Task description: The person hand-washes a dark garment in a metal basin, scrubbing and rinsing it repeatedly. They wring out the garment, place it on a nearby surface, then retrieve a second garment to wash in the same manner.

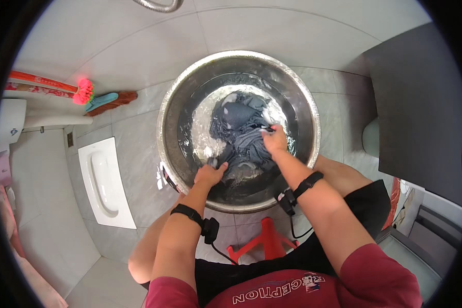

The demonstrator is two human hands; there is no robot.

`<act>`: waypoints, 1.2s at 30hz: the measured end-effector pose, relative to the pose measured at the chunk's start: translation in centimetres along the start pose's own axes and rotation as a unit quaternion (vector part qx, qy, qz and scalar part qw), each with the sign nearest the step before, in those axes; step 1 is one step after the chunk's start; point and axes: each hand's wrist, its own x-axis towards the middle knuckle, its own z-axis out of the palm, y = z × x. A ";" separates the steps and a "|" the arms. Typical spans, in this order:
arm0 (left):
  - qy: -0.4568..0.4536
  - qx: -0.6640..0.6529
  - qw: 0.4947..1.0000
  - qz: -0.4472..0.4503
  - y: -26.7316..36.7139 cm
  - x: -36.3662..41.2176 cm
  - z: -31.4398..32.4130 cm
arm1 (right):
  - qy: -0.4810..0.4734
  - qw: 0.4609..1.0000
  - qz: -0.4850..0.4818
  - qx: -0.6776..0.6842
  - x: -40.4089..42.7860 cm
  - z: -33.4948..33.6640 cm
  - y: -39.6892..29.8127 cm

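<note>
A large round metal basin [315, 115] holds water with a wet dark blue-grey cloth garment [240, 115] bunched in its middle. At the garment's right edge, my right hand [274, 141] grips a fold of it near a small dark and white part. My left hand [211, 174] is at the lower left inside the basin, by the garment's lower left end; its fingertips are partly hidden and blurred, so its hold cannot be told. White foam or reflections show around the cloth. Each forearm wears a black strap with a small device.
A red plastic stool [269, 238] is below the basin. On the left are a white squat toilet [104, 183] set in grey floor tiles and a broom [113, 102] against the wall. A dark panel [419, 115] stands at the right, and a metal hose [159, 5] hangs above.
</note>
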 end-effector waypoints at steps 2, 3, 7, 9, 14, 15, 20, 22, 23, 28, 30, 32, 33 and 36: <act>-0.031 -0.111 0.993 -0.016 -0.9 -2.0 -0.1 | 0.003 0.999 0.017 0.046 -3.5 1.7 2.1; -0.071 -0.223 0.972 -0.029 -0.9 -3.1 -0.3 | -0.012 0.999 0.028 0.027 -5.0 2.7 2.8; -0.016 -0.445 0.895 0.033 2.6 -10.2 -2.0 | -0.087 0.980 0.143 0.105 -10.3 2.5 -0.4; -0.023 -0.463 0.882 0.079 4.9 -13.9 -2.8 | -0.117 0.955 0.243 0.121 -10.5 1.1 -1.5; -0.115 -0.435 0.880 0.155 1.3 -17.2 -0.5 | -0.301 0.825 0.242 0.413 -10.0 2.0 0.1; -0.116 -0.432 0.881 0.156 1.3 -17.5 -0.7 | -0.300 0.823 0.243 0.416 -10.1 1.3 -0.2; -0.295 -0.722 0.620 -0.085 4.2 -16.6 -1.5 | -0.196 0.950 -0.012 0.242 -14.3 -4.9 -3.2; -0.315 -0.772 0.549 -0.059 6.7 -14.0 -0.4 | -0.140 0.975 -0.102 0.139 -16.3 -7.3 -3.1; -0.349 -0.779 0.520 0.030 5.9 -11.4 0.3 | -0.103 0.975 -0.174 0.086 -17.8 -7.1 -3.1; -0.282 -0.789 0.482 0.255 -1.7 -1.1 5.6 | -0.152 0.929 -0.337 0.022 -23.6 -9.1 -5.7; -0.322 -0.788 0.379 0.362 -0.3 -1.3 9.1 | -0.129 0.920 -0.367 -0.040 -21.2 -8.1 -3.6; -0.180 -0.763 0.621 -0.018 5.2 -6.7 8.9 | -0.071 0.980 -0.173 -0.064 -14.3 -6.0 1.4; -0.166 -0.734 0.656 -0.050 6.7 -8.7 7.2 | -0.037 0.992 -0.118 -0.026 -11.8 -5.2 3.3; -0.088 -0.706 0.702 -0.005 5.9 -11.6 2.8 | -0.094 0.982 -0.160 0.026 -11.1 -2.5 2.3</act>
